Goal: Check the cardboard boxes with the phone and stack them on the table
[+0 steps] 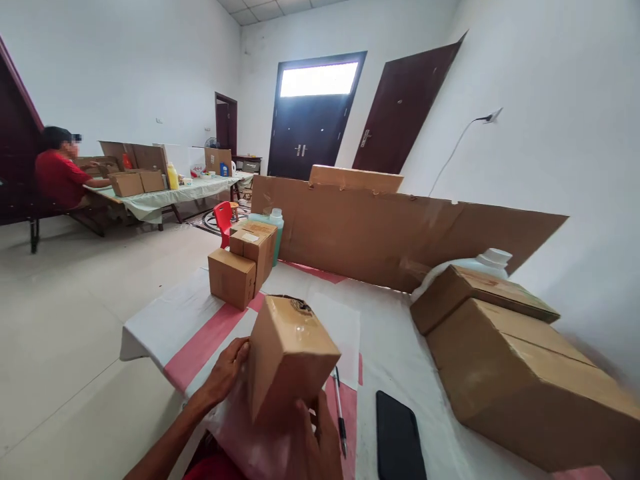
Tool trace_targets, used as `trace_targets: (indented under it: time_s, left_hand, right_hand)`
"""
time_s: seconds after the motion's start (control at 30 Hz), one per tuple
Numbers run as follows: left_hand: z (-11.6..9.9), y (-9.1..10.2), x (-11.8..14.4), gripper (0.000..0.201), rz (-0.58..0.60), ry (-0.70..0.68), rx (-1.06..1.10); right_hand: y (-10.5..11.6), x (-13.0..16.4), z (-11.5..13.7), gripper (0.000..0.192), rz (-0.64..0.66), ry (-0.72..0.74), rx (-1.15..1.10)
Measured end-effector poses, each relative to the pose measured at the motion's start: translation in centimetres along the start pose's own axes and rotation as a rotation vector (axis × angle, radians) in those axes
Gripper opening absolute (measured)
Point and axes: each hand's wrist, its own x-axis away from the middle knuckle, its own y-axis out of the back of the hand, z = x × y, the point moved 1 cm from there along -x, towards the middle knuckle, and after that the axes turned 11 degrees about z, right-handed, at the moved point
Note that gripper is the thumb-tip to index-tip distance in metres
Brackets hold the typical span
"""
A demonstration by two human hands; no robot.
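A small taped cardboard box (290,353) is held tilted above the near edge of the table (165,320). My left hand (226,373) grips its left side, fingers curled on the cardboard. My right hand (315,433) supports it from below at the near corner. A pen (339,413) lies just right of the box on the red-striped cover. A black phone (399,437) rests flat further right.
Two small boxes (245,263) stand at the table's far left, a teal bottle (275,223) behind them. Large cartons (520,367) fill the right side. A cardboard sheet (390,233) stands across the back. A person in red (57,173) sits at another table.
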Motion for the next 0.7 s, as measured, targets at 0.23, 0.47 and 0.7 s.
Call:
trace_targets:
  time_s: [0.23, 0.47, 0.7]
  left_hand:
    - [-4.2, 8.9, 10.2, 0.061, -0.246, 0.121, -0.049]
    - [-5.6, 16.1, 3.9, 0.074, -0.431, 0.174, -0.143]
    - [-4.7, 20.1, -8.7, 0.074, -0.206, 0.202, -0.142]
  right_hand:
    - [-4.6, 0.3, 4.8, 0.101, 0.345, -0.199, -0.361]
    - [-13.8, -5.9, 6.3, 0.079, 0.520, -0.251, -0.577]
    - [-16.8, -13.3, 7.9, 0.032, 0.476, -0.334, -0.581]
